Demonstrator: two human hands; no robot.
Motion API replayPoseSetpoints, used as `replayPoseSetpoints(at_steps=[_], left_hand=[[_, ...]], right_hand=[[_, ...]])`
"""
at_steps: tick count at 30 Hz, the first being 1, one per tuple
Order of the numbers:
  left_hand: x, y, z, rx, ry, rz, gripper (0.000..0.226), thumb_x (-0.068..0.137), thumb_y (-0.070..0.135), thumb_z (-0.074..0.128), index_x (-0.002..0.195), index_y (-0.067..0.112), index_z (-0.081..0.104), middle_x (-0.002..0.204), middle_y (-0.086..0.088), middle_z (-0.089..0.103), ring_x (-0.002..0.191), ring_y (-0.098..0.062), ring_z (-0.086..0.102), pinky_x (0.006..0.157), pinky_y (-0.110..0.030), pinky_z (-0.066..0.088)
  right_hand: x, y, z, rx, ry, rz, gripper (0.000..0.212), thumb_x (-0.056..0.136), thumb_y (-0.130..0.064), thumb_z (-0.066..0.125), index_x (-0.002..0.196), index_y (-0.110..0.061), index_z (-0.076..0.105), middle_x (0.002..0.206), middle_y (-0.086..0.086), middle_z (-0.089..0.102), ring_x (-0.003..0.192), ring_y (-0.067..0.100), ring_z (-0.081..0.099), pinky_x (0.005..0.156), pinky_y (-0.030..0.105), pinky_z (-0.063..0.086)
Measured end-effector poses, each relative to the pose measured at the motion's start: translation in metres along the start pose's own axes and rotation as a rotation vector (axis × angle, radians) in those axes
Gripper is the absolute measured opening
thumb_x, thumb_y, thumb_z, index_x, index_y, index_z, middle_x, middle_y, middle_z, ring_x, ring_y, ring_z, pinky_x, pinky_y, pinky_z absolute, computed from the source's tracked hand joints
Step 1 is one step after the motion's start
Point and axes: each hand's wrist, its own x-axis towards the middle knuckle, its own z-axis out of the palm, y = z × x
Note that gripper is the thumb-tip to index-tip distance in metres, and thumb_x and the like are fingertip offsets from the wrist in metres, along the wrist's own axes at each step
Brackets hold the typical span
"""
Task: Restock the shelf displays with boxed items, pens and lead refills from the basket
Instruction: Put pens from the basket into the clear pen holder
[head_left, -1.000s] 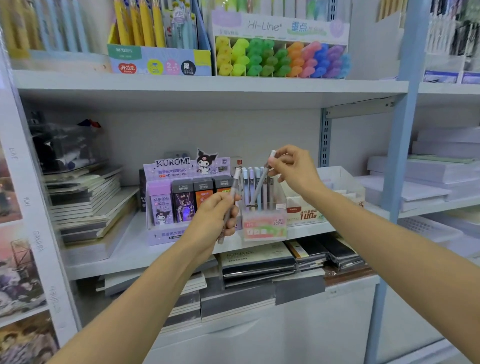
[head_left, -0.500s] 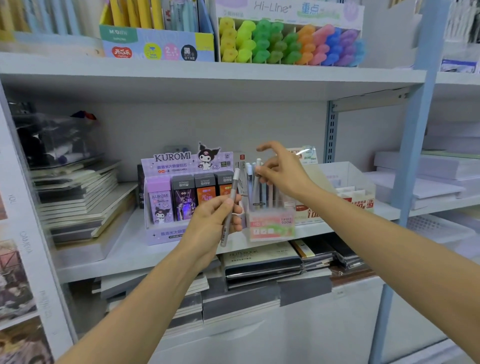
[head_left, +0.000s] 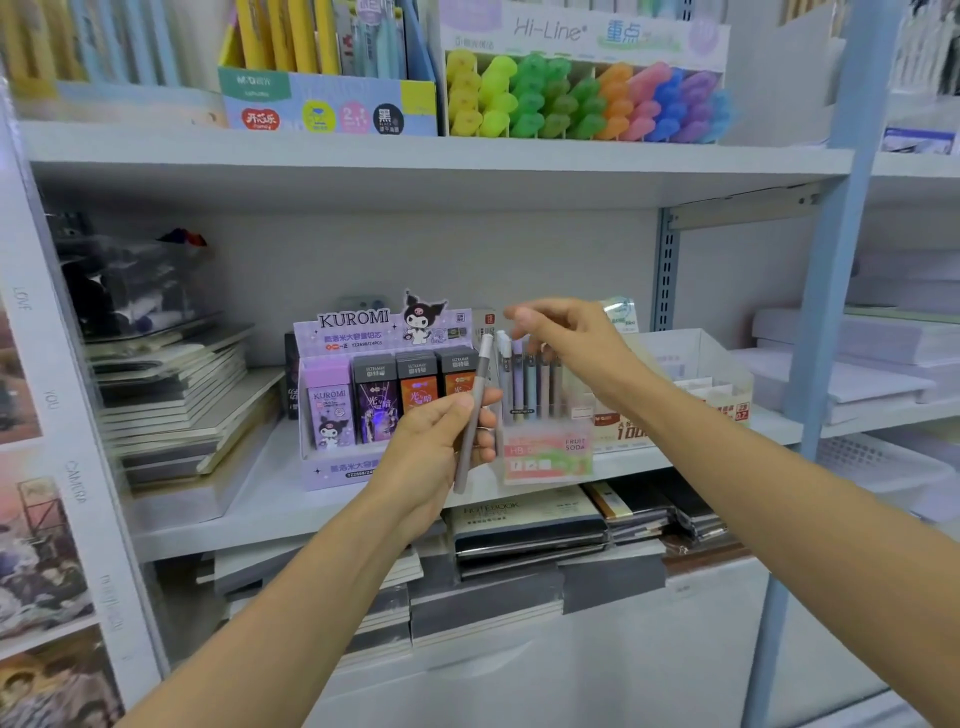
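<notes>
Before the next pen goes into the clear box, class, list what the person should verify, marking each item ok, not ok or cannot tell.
1. Grip: left hand holds grey pen: ok.
2. Tilt: pen roughly upright: ok.
3. Box: clear pen box stands on the shelf: ok.
4. Room: free slot among the standing pens: cannot tell, blurred.
5. Access: right hand clear of the box opening: not ok, it is over the pen tops.
</notes>
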Motion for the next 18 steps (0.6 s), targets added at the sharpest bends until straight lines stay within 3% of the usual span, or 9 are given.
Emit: replayPoseSetpoints(at_steps=[4,10,14,18], left_hand=[[-0.003,-0.001,0.012,0.004,-0.053,-0.030,0.031,0.104,0.016,0.038,0.107,0.006,0.066,0.068,0.002,0.059,0.058,-0.009,0.053,0.058,-0.020,0.052],[-0.006,0.001,0.023,0.135,-0.038,0.079,0.024,0.100,0.012,0.048,0.115,0.003,0.063,0.081,-0.003,0.069,0.068,-0.013,0.063,0.068,-0.024,0.056],[-0.007,0.002,0.028,0.176,-0.015,0.099,0.024,0.099,0.009,0.048,0.118,0.002,0.062,0.089,-0.007,0.072,0.073,-0.016,0.065,0.075,-0.030,0.059],[-0.008,-0.002,0.026,0.550,0.146,0.329,0.023,0.095,0.015,0.058,0.118,0.015,0.060,0.107,0.003,0.067,0.092,-0.004,0.063,0.079,-0.017,0.053]], right_hand=[[-0.018,-0.007,-0.002,0.132,-0.266,0.004,0.026,0.092,-0.023,0.061,0.117,-0.021,0.067,0.104,-0.003,0.074,0.098,0.009,0.068,0.083,0.016,0.052],[-0.021,-0.013,-0.013,0.236,-0.129,0.039,0.023,0.089,-0.018,0.067,0.109,-0.006,0.069,0.096,0.008,0.074,0.089,0.017,0.070,0.082,0.024,0.055],[-0.025,-0.014,-0.018,0.263,-0.179,0.067,0.023,0.091,-0.016,0.065,0.111,-0.005,0.067,0.098,0.011,0.074,0.086,0.019,0.071,0.079,0.025,0.056],[-0.020,-0.018,-0.031,0.272,-0.043,0.051,0.016,0.094,-0.011,0.059,0.108,-0.007,0.065,0.094,0.007,0.075,0.085,0.017,0.071,0.078,0.025,0.057]])
